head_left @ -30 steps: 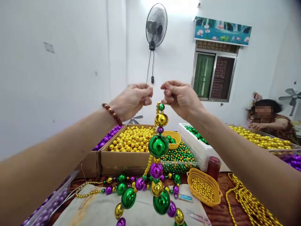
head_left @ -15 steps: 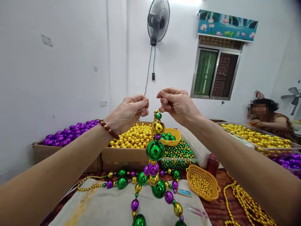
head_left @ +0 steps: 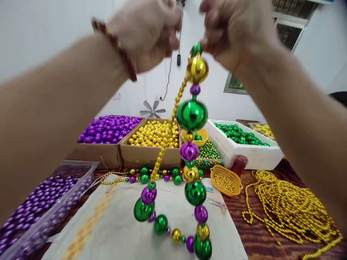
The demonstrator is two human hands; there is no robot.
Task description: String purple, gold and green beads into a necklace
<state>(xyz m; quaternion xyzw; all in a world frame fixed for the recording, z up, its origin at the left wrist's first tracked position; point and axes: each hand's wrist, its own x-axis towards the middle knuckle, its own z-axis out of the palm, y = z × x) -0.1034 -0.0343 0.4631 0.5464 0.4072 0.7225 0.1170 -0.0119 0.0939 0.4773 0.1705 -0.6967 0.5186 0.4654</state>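
Note:
A bead necklace of shiny green, gold and purple balls hangs in a long loop in front of me. Small gold beads form its left strand. My right hand, blurred, is closed at its top, fingertips against the upper green bead. To the left, my left hand, wearing a dark red beaded bracelet, is pinched shut a short way from the necklace; a thin thread dangles beneath it. The lower balls hang over a pale cloth. Both hands' fingertips are partly smeared or cut by the top edge.
Behind are boxes of purple balls and gold balls, and a white foam box with green ones. A yellow basket holds small gold beads. Gold bead strands lie right; a clear tray of purple beads stands left.
Both hands have risen in view, lifting the necklace, whose gold strand now shows separately on the left. My view has tilted downward, bringing the purple bead tray and foam box into sight.

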